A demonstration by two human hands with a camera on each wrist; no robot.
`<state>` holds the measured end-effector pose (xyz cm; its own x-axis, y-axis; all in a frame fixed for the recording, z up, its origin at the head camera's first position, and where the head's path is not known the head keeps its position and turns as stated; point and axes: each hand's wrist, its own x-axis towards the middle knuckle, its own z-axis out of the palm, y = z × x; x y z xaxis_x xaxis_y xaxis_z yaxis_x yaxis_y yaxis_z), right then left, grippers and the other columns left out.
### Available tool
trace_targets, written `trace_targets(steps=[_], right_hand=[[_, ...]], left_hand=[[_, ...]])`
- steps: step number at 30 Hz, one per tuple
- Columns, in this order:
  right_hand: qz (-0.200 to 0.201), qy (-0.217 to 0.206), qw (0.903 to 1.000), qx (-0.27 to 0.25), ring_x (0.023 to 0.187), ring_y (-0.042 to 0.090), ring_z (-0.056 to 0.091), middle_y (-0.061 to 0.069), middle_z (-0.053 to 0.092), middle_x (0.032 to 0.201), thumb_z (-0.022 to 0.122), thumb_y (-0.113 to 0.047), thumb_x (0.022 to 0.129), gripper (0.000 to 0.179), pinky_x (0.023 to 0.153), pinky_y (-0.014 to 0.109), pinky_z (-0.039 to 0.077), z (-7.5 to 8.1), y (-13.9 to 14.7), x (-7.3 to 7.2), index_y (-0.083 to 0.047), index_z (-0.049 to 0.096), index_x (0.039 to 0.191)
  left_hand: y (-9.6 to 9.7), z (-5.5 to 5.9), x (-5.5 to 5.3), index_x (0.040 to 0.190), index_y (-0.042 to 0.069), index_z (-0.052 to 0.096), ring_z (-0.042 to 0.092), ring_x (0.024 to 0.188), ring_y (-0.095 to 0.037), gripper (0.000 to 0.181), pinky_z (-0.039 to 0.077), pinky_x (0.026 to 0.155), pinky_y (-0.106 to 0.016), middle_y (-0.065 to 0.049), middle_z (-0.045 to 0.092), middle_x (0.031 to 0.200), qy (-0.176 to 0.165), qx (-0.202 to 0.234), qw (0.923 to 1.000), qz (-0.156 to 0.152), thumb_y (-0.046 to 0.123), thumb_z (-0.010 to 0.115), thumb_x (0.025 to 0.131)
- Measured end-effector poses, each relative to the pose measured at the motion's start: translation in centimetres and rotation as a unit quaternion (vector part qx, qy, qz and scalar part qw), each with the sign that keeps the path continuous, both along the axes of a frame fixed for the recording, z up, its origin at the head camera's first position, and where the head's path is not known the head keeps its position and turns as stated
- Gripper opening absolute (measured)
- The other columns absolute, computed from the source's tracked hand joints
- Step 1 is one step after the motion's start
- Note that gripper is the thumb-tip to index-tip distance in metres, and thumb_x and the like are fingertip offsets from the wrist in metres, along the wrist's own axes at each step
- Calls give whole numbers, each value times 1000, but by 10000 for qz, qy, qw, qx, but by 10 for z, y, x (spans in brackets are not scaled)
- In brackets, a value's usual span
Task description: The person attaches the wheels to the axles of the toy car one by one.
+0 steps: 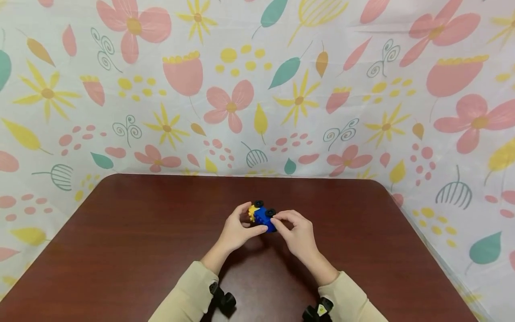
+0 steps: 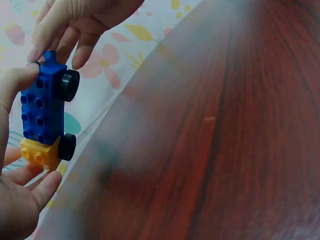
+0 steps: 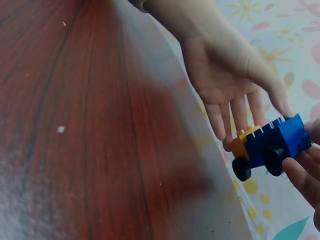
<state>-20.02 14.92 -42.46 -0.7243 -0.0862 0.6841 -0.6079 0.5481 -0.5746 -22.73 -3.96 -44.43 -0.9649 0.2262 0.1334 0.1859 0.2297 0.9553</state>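
Note:
A small toy car built of studded blocks [image 1: 264,218], blue with a yellow end and black wheels, is held above the table between both hands. My left hand [image 1: 235,230] grips it from the left, fingertips at the yellow end and thumb against the blue body. From the other side, my right hand [image 1: 299,232] pinches the blue end near a wheel. In the left wrist view the car [image 2: 44,107] shows its rows of studs and a blue knob at the blue end. Two black wheels [image 3: 274,161] on one side show in the right wrist view.
A dark reddish-brown wooden table [image 1: 132,232] lies under the hands. Behind it hangs a white cloth [image 1: 257,89] printed with flowers and leaves. Black devices [image 1: 222,298] are strapped at both wrists over beige sleeves [image 1: 183,290].

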Motion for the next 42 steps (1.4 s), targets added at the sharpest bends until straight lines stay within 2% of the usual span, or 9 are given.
trace_targets(steps=[8,14,18,22,25,30,36,37,42], right_hand=[[335,96,9987,374,79,19,69,13,66,108,79,-6,74,34,62,31,57,2,3,0,0,71,107],[104,413,9978,515,85,22,66,14,62,107,79,-6,73,37,60,34,57,1,5,-3,3,70,107],[-127,661,9965,494,83,21,66,12,64,102,78,-4,73,32,58,29,56,2,5,-6,1,72,104],[-227,736,9967,265,67,16,67,14,66,101,76,-2,76,28,56,17,53,1,6,-9,2,72,103],[-207,422,9989,-2,58,13,66,15,66,104,72,-4,80,26,54,12,51,2,7,-12,2,71,106],[-111,-651,9965,-521,63,20,67,13,65,113,69,-14,86,31,56,18,53,3,9,-13,-1,68,114],[-493,-1677,9840,-333,110,22,61,9,61,124,65,-23,90,39,81,36,52,6,12,-15,-6,63,124],[-555,-1791,9819,-277,116,22,57,9,61,125,64,-25,90,40,84,40,50,6,12,-16,-7,62,125],[-596,-2242,9722,-322,119,25,54,11,58,129,61,-27,92,41,88,44,50,7,12,-19,-7,60,128]], left_hand=[[1,1,-3,139,9,43,57,111,-26,78,53,86,-39,-11,52,133,-430,55,9982,417,42,76,77],[2,2,-3,136,9,46,59,105,-25,71,54,81,-35,-11,57,126,-419,112,9978,493,38,75,78],[2,5,-1,136,6,46,60,103,-26,70,55,79,-34,-13,58,124,-336,214,9980,484,34,75,79],[0,10,0,134,6,47,60,105,-27,66,54,83,-36,-14,59,124,-266,341,9976,550,31,75,80],[0,13,0,133,5,48,60,108,-30,64,54,86,-38,-17,59,124,-199,515,9965,629,27,76,79],[0,22,4,131,5,50,59,110,-31,60,53,87,-39,-18,59,125,-188,701,9948,717,18,76,79],[2,25,5,127,5,53,58,112,-29,54,50,89,-42,-15,59,126,55,492,9950,872,16,74,78],[2,20,2,125,7,54,57,113,-27,53,49,90,-43,-13,60,126,135,400,9948,927,17,74,77],[3,19,4,122,11,56,52,123,-26,50,42,98,-49,-9,62,125,257,-39,9932,1133,19,74,76]])
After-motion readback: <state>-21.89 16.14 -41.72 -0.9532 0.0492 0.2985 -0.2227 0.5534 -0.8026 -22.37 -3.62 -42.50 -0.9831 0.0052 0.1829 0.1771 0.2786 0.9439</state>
